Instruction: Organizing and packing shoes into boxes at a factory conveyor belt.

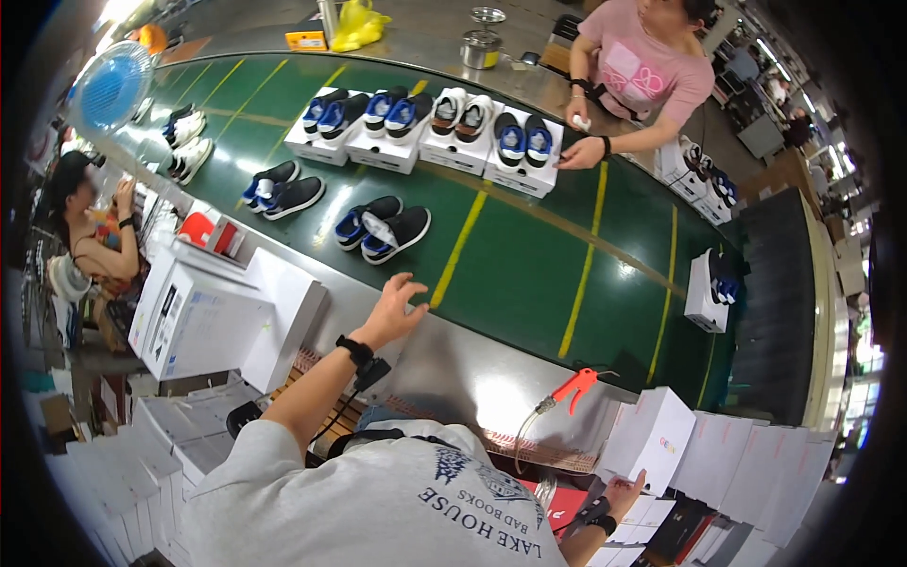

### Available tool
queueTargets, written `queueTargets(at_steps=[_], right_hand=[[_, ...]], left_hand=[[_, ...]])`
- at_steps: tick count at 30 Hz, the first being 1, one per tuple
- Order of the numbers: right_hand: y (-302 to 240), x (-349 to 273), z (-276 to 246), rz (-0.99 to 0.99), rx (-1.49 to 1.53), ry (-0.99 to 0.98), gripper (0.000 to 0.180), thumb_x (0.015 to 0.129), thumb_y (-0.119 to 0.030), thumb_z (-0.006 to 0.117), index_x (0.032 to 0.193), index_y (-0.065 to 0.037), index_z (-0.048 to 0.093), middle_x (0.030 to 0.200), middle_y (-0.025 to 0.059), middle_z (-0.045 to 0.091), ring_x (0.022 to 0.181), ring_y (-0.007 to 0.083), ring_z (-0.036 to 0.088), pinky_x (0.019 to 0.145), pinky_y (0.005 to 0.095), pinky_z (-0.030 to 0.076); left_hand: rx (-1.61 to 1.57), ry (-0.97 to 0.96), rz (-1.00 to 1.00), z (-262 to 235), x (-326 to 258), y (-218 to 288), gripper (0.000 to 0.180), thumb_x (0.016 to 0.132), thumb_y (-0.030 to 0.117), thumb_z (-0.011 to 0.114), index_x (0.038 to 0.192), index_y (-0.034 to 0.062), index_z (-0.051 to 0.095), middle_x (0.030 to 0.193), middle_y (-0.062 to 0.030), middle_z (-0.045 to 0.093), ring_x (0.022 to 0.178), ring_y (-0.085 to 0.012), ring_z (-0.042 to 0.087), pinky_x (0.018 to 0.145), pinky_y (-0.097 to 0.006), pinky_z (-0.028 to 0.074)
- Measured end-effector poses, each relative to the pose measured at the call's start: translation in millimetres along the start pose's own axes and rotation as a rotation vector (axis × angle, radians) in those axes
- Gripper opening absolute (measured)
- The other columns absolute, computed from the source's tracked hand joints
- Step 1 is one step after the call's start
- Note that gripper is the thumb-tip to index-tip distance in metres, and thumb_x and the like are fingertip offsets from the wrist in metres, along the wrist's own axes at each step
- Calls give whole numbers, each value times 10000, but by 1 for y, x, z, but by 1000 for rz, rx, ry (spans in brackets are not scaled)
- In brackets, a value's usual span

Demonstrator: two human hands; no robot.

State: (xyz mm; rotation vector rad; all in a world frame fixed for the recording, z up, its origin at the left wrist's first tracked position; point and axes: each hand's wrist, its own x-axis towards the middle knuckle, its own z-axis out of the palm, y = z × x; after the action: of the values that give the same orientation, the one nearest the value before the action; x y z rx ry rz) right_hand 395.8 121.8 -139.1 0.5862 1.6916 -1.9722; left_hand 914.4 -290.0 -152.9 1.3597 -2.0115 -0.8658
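Low at the person's right side, the right hand (624, 491) hangs open and empty over the stacked white boxes (652, 439). The left hand (392, 312) is stretched forward, fingers spread, holding nothing, at the near edge of the green belt (529, 274). Just beyond its fingertips lies a pair of black and blue shoes (383, 229), toes pointing back towards it. The belt to the right of that hand is bare.
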Motion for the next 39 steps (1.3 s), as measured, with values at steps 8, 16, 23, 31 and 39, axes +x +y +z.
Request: queueTargets(at_steps=[8, 16, 23, 31, 39], right_hand=[[120, -142, 125, 138, -211, -697, 378, 931, -179, 640, 1264, -35, 532, 1187, 70, 616, 1095, 193, 598, 952, 367, 492], [172, -177, 152, -130, -1394, -1042, 305, 875, -208, 695, 1032, 27, 581, 930, 128, 649, 759, 278, 651, 712, 386, 546], [176, -217, 199, -1387, -1923, -1184, 804, 687, -155, 766, 1418, -153, 431, 1433, 223, 388, 1378, 394, 309, 1020, 623, 312], [184, -194, 221, -1629, -1996, -1124, 728, 738, -181, 694, 1413, -109, 431, 1437, 184, 428, 1355, 346, 372, 972, 609, 369], [81, -261, 339, -1657, -1426, -1197, 435, 711, -189, 704, 1099, -22, 603, 1022, 115, 662, 935, 265, 634, 681, 391, 563]], left_hand=[[116, 366, -254, -35, 68, -116, 259, 823, 158, 691, 1046, 37, 637, 918, -163, 637, 888, -334, 625, 789, -422, 498], [103, 363, -597, -45, 114, -130, 463, 771, 306, 760, 1089, 7, 604, 1019, -216, 687, 984, -377, 656, 864, -444, 513], [-164, 562, -111, -33, 102, -75, 70, 826, 37, 630, 890, 12, 615, 766, -139, 628, 686, -239, 626, 643, -339, 493], [-639, 272, -190, -46, 20, 0, 110, 892, -15, 624, 919, 23, 524, 808, 3, 574, 721, -62, 581, 636, -211, 465], [-1172, 211, -105, -77, 3, 91, 166, 883, -64, 625, 940, 61, 532, 942, -10, 573, 811, -104, 624, 742, -265, 559]])
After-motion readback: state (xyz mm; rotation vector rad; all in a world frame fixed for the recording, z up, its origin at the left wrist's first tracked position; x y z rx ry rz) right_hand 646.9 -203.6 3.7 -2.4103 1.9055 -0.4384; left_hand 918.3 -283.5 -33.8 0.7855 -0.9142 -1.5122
